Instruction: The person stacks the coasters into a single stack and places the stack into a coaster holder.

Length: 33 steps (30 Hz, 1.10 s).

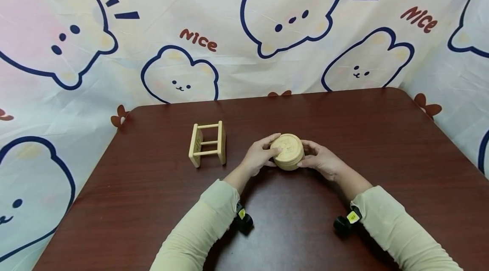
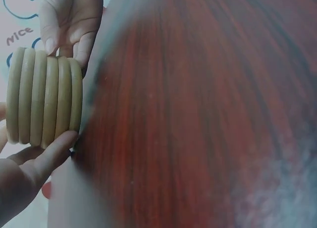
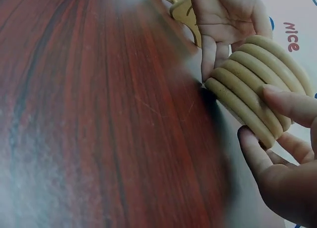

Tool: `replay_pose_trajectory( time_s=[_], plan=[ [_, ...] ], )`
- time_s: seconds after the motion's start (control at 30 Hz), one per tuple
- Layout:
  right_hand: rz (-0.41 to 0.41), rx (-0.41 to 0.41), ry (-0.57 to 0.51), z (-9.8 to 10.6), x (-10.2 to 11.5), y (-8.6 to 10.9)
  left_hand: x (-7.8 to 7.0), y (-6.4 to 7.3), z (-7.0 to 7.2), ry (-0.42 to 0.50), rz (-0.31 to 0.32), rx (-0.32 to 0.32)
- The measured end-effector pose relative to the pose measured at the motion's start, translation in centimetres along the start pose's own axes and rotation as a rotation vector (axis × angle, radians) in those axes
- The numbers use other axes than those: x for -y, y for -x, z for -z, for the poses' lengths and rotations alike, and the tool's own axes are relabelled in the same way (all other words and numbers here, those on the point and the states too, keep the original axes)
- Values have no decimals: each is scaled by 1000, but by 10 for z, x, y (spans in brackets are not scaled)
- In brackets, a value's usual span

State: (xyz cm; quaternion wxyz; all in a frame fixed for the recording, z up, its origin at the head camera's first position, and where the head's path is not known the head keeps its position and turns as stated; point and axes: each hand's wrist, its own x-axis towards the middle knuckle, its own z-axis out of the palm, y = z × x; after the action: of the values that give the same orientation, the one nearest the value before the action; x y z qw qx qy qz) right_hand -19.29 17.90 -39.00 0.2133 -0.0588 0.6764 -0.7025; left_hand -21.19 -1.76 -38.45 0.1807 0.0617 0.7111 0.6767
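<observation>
A stack of several round wooden coasters (image 1: 289,151) sits between my hands over the middle of the table, its top disc bearing a faint engraved design. My left hand (image 1: 257,155) grips the stack's left side, thumb over the top edge and fingers around the side. From the right, my right hand (image 1: 321,160) holds it too, fingers and thumb against the rims. Both wrist views show the stacked coasters (image 2: 44,96) edge-on with their rounded rims; in the right wrist view the coasters (image 3: 252,86) are slightly fanned.
Left of the hands, a small wooden rack (image 1: 196,146) with two end panels and thin crossbars stands on the dark brown table (image 1: 153,203). A cloth with cartoon bears (image 1: 179,74) hangs behind the table's far edge and along its sides.
</observation>
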Motion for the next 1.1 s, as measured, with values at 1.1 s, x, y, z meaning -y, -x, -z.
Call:
replay_pose_trajectory(
  time_s=[1.1],
  plan=[
    [53, -3, -73, -21, -1, 1, 2, 5, 14, 106, -5, 51]
  ],
)
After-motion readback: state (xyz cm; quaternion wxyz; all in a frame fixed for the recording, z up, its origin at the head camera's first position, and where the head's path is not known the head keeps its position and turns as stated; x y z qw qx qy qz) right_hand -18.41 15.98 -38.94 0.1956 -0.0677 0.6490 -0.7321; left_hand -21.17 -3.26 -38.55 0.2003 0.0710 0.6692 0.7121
